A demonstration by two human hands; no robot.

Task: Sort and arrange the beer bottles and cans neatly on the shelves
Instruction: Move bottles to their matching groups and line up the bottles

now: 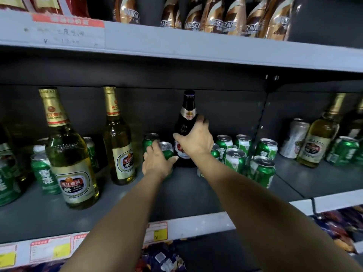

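Dark glass bottle (185,122) stands upright on the shelf (125,201), gripped by my right hand (196,140). My left hand (157,160) beside it holds a green can (167,151).

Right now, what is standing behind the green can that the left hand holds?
Behind the green can gripped by the left hand stands another green can, only its top and upper side showing. The hand and the front can cover its lower part and whatever stands lower behind.

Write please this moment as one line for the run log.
left hand: grips green can | right hand: grips dark bottle, upright | place: middle shelf | status: sorting unfinished, cans scattered
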